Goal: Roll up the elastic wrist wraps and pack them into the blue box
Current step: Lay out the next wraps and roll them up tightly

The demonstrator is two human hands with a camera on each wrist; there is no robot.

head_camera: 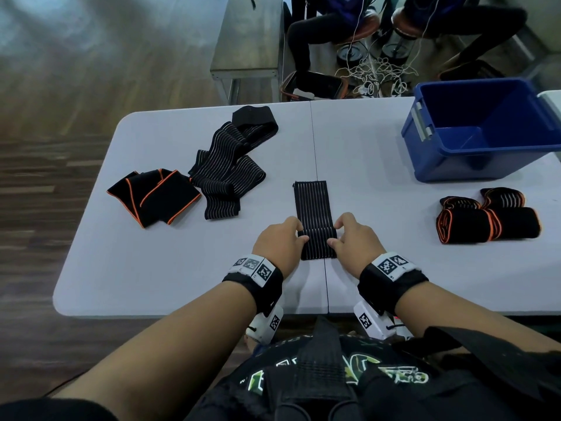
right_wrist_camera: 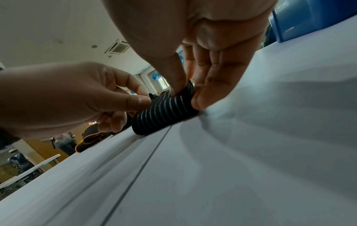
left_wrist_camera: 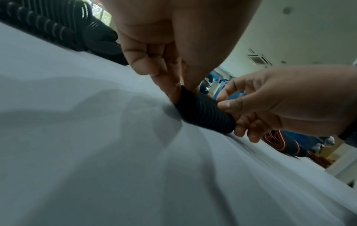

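Note:
A black wrap with thin white stripes [head_camera: 314, 208] lies lengthwise at the table's middle, its near end rolled into a thick roll [left_wrist_camera: 206, 113] [right_wrist_camera: 164, 113]. My left hand [head_camera: 280, 241] pinches the roll's left end between thumb and fingers, and my right hand [head_camera: 353, 237] pinches its right end the same way. The unrolled part stretches flat away from me. The blue box [head_camera: 485, 129] stands open at the far right with nothing seen inside.
Two loose wraps lie at the left: a striped one [head_camera: 230, 165] and a black one with orange edging [head_camera: 154, 194]. Rolled wraps [head_camera: 488, 220] sit at the right, in front of the box. Seated people and cables are beyond the grey table [head_camera: 182, 268].

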